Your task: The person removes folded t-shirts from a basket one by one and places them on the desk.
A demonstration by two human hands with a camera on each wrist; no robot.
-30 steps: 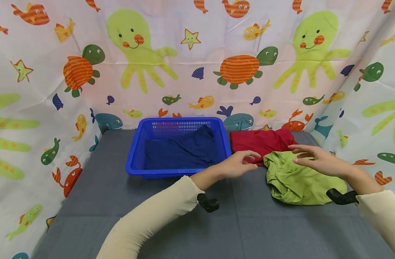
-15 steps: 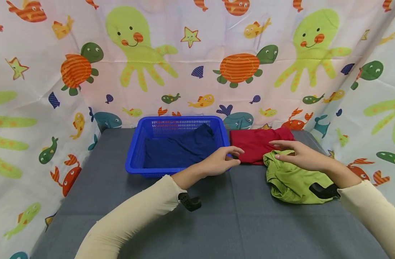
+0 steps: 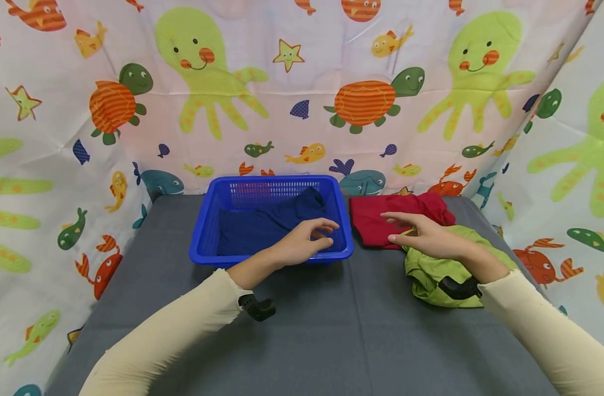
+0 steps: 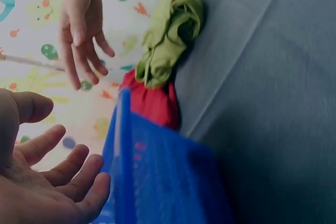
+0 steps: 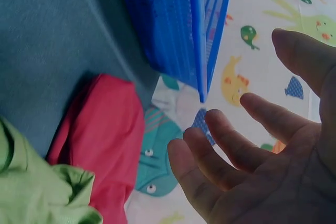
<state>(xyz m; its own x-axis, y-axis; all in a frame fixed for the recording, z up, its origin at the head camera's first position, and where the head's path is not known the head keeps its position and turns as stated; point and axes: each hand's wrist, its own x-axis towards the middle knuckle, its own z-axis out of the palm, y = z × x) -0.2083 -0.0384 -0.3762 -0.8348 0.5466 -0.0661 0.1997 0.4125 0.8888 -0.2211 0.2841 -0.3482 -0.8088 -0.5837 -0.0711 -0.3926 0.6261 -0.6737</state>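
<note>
My left hand (image 3: pixel 302 242) hovers over the near right rim of a blue plastic basket (image 3: pixel 198 242), its fingers loosely bent around nothing. Inside the basket lies a dark navy cloth (image 3: pixel 252 228). My right hand (image 3: pixel 426 236) is in the air in front of a red cloth (image 3: pixel 371 220) and over the left part of a crumpled green garment (image 3: pixel 440 280), holding nothing. In the right wrist view its fingers (image 5: pixel 236 145) spread apart above the red cloth. Both cloths lie on the table to the right of the basket, the green one nearer and partly overlapping the red.
A grey cloth covers the table (image 3: pixel 312 341), with a crease running front to back. Behind and at both sides hangs a white curtain (image 3: pixel 277 99) printed with sea animals. A black wrist mount (image 3: pixel 257 307) sits on each forearm.
Both hands have moved left, the left from beside the red cloth to over the basket's rim, the right from above the green garment toward the red cloth. The basket and cloths stay put.
</note>
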